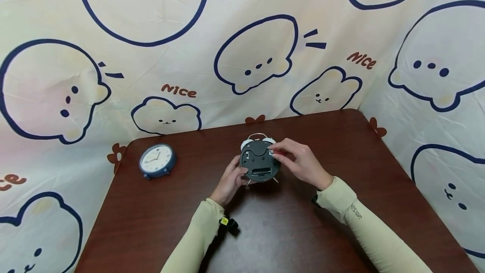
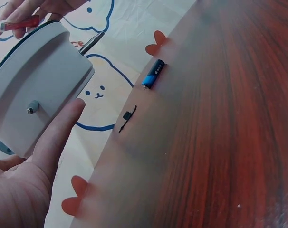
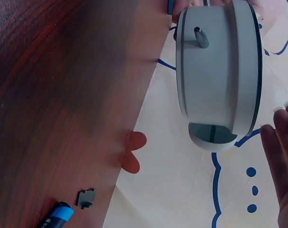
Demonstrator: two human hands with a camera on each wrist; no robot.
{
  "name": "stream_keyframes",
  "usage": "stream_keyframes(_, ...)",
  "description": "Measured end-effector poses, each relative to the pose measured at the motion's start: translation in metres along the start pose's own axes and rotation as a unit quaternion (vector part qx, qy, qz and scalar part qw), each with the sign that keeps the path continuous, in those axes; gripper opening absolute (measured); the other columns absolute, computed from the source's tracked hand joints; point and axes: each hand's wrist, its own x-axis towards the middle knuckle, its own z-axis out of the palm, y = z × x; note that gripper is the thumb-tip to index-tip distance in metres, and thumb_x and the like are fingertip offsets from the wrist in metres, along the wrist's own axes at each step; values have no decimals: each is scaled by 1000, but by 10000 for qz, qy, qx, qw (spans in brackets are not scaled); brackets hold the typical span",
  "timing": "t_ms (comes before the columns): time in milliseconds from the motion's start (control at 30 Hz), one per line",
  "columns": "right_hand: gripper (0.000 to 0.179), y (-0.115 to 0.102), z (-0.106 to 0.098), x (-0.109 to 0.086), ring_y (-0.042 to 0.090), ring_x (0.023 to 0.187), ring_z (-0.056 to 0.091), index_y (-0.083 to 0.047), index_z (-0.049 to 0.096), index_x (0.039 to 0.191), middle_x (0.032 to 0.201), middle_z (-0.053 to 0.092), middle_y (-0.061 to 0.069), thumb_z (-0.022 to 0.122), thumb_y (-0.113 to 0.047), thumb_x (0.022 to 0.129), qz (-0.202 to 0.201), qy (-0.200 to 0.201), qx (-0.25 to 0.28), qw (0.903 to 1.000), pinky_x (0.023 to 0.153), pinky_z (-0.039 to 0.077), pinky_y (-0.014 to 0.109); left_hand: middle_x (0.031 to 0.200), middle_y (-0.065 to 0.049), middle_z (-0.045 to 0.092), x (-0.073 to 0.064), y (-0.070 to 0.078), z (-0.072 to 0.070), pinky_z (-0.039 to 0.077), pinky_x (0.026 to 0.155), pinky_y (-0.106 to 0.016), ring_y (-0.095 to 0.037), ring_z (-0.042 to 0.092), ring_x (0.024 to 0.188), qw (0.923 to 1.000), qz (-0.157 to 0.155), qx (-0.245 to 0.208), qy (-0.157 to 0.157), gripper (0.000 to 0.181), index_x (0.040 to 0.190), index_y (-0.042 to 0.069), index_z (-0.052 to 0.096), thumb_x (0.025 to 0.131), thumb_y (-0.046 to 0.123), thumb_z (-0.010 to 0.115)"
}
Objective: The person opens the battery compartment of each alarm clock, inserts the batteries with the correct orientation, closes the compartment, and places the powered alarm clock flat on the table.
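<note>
A twin-bell alarm clock point(image 1: 259, 161) is held up in the head view, its dark grey back towards me and its battery compartment point(image 1: 261, 171) uncovered. My left hand point(image 1: 231, 178) grips its lower left side, thumb on the back. In the left wrist view that hand point(image 2: 32, 180) supports the white casing point(image 2: 44, 80). Between thumb and fingers, my right hand point(image 1: 303, 161) pinches a red battery point(image 2: 23, 23) by the clock's upper right back. Turned sideways, the right wrist view shows the clock point(image 3: 217, 71) and the fingers of my right hand point(image 3: 282, 142).
A blue round clock point(image 1: 157, 160) stands on the brown table point(image 1: 182, 226) at the left. A black-and-blue battery point(image 2: 154, 73) and a small black battery cover point(image 3: 85, 197) lie on the table. Printed cloth point(image 1: 182, 66) hangs behind and at the sides.
</note>
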Motion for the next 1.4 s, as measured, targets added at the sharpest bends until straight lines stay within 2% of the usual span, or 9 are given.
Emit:
stream_keyframes(267,29,-6,6,-2,11,93,73,-14,77,114,104,78,-2,84,-10,86,-51,-213,-97,9997,81,62,41,124,-5,62,1,1,2,61,76,-36,-13,72,95,9999,-87,22,62,54,153,2,34,99,7,43)
stream_keyframes(467,25,-6,16,-3,8,86,72,-17,77,108,101,78,-3,86,-15,85,-560,-185,-391,9975,65,57,29,126,-6,61,3,1,3,61,77,-35,-13,72,96,9999,-87,44,67,56,152,1,34,98,7,44)
stream_keyframes(533,24,-6,21,-3,8,89,73,-16,78,107,103,78,-1,86,-17,85,-864,-220,-592,9943,68,59,27,127,-6,60,4,1,4,62,78,-34,-13,72,96,9999,-65,50,67,55,151,0,34,98,6,44)
stream_keyframes(667,24,-6,27,-2,14,99,75,-13,79,106,108,78,4,88,-16,83,-1417,-257,-1020,9843,79,62,32,126,-6,59,6,1,7,59,73,-30,-11,70,93,9999,-78,133,60,55,151,1,35,97,8,45)
stream_keyframes(767,25,-6,29,-2,15,101,75,-14,80,106,107,78,4,88,-16,82,-1625,-307,-1303,9776,80,62,32,124,-3,59,6,1,9,54,67,-28,-10,69,90,9997,-127,200,59,56,152,1,35,97,10,45)
stream_keyframes(933,28,-1,31,-5,11,101,70,-18,80,112,105,76,-3,86,-17,85,-1862,-513,-1642,9673,81,62,29,122,-3,60,5,0,9,55,68,-29,-11,69,91,9998,-82,125,120,55,151,2,36,97,9,46)
stream_keyframes(1033,32,2,31,-7,11,99,67,-17,77,120,107,73,-2,84,-21,88,-2172,-619,-2015,9531,80,61,28,124,-4,60,6,0,9,58,72,-30,-12,70,94,9998,-56,136,97,55,152,3,36,98,10,46)
stream_keyframes(1233,58,14,32,-10,20,110,65,-13,67,136,121,69,6,83,-41,88,-2929,-962,-2917,9055,97,56,36,125,-4,61,6,-2,5,59,72,-32,-11,70,95,9996,-133,152,202,53,151,5,38,99,10,46)
stream_keyframes(1400,59,26,34,-12,21,113,64,-17,66,138,122,68,6,86,-35,86,-3314,-1009,-3479,8712,102,54,36,127,-5,60,6,-3,6,59,72,-31,-11,70,95,9994,-214,199,165,53,151,5,37,99,12,48)
